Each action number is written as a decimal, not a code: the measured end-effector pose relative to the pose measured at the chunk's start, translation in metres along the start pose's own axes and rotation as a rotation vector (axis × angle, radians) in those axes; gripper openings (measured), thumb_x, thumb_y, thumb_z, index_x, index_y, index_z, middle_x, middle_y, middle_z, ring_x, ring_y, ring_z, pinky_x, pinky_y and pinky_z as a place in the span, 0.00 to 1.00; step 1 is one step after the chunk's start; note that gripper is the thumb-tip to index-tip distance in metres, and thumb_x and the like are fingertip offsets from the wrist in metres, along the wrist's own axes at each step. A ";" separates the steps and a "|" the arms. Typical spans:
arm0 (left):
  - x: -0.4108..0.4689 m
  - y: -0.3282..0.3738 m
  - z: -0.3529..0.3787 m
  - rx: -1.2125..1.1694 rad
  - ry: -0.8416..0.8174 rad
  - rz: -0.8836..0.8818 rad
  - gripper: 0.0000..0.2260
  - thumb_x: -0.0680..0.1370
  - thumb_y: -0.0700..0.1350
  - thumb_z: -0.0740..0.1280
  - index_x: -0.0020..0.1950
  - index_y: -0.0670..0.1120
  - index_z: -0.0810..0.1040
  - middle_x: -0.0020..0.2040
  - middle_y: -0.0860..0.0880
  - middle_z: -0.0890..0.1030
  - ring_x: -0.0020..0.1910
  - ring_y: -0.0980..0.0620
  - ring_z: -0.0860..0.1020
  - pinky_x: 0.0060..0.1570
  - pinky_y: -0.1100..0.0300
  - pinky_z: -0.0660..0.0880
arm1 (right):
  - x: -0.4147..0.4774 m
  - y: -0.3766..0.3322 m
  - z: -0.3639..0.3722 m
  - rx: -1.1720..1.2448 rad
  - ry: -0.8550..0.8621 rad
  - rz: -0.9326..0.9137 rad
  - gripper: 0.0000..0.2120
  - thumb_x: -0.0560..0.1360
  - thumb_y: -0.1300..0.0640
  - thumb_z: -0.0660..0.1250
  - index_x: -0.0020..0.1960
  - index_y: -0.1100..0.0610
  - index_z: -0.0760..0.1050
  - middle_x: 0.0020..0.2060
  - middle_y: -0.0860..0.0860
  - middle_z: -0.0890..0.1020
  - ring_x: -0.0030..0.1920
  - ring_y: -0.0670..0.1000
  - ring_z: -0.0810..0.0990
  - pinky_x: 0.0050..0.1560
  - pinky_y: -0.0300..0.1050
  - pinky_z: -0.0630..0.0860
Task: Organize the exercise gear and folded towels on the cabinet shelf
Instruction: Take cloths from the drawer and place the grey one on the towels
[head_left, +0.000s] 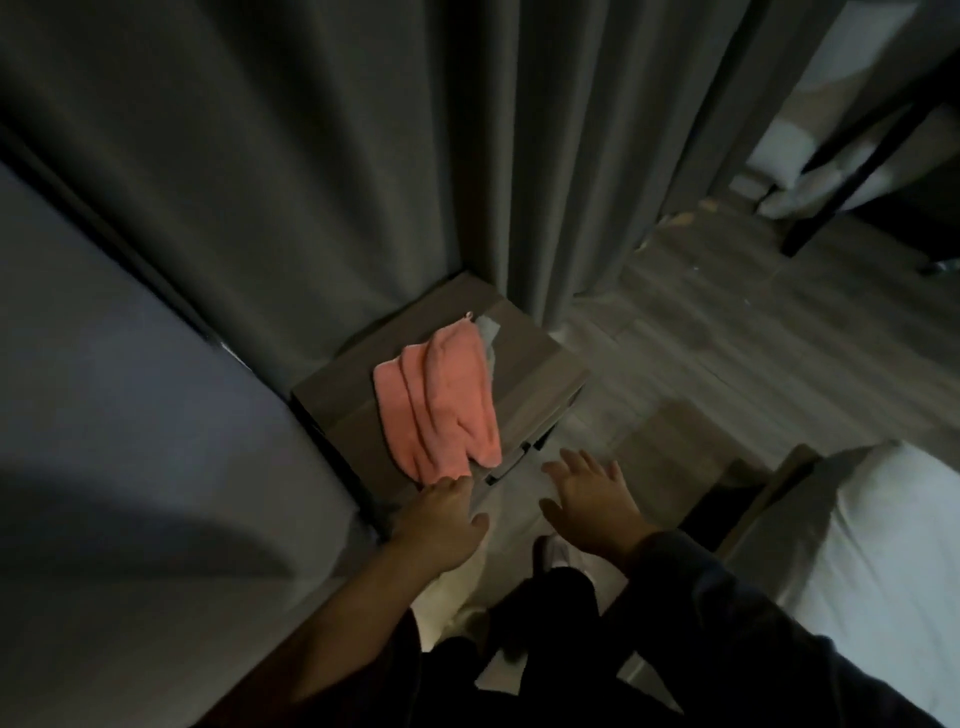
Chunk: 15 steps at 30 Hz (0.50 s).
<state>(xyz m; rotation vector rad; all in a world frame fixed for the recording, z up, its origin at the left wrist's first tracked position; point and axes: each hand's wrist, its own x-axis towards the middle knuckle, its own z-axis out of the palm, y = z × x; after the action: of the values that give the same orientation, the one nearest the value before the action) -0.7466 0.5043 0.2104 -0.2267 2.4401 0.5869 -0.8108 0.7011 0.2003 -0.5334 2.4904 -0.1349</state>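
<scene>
Pink towel (441, 400) up on top of the cabinet (540, 364), rumpled in loose folds, near end reaching the cabinet's front edge. Right at that near end, the left hand (441, 519): fingertips (454, 483) at the hem, touching or as good as touching. Under the towel's far side, a grey cloth (487, 332), only a corner and a strip of it peeking out.

On to the cabinet itself: low, wood-toned, set between a dark bed (130, 415) on the left and the grey curtain (311, 182) behind. Front face deep in shadow, so nothing readable of what is inside.

Now the hands. Left one stretched forward, fingers fairly straight, thumb held out to the side and well clear of the cloth, no pinch to be seen. Right hand (587, 499) just beside the cabinet's front corner, apart from the towel, fingers spread wide, palm down over the pale floor (727, 338), holding nothing. Dark sleeve on the right arm, left forearm bare.
</scene>
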 end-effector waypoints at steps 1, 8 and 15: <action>0.009 0.005 -0.001 -0.035 0.012 -0.036 0.23 0.80 0.55 0.61 0.72 0.47 0.66 0.68 0.45 0.71 0.65 0.44 0.71 0.62 0.51 0.71 | 0.013 0.009 -0.010 -0.008 -0.001 -0.027 0.28 0.80 0.43 0.57 0.77 0.50 0.58 0.78 0.55 0.57 0.78 0.57 0.54 0.74 0.64 0.49; 0.069 0.038 -0.012 -0.255 0.141 -0.261 0.20 0.80 0.54 0.61 0.68 0.46 0.68 0.64 0.43 0.73 0.63 0.43 0.71 0.59 0.52 0.72 | 0.102 0.049 -0.067 -0.130 -0.070 -0.260 0.27 0.79 0.46 0.59 0.77 0.51 0.60 0.77 0.54 0.60 0.77 0.55 0.55 0.75 0.61 0.51; 0.125 0.025 -0.006 -0.402 0.200 -0.469 0.18 0.80 0.54 0.60 0.66 0.48 0.70 0.69 0.44 0.69 0.67 0.42 0.69 0.60 0.52 0.70 | 0.184 0.044 -0.072 -0.256 -0.247 -0.366 0.27 0.79 0.46 0.60 0.76 0.51 0.61 0.76 0.54 0.61 0.77 0.55 0.56 0.75 0.61 0.50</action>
<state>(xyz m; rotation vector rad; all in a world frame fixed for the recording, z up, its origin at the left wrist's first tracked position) -0.8564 0.5212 0.1484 -1.0312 2.3076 0.8607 -1.0043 0.6660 0.1540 -1.0452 2.1601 0.1061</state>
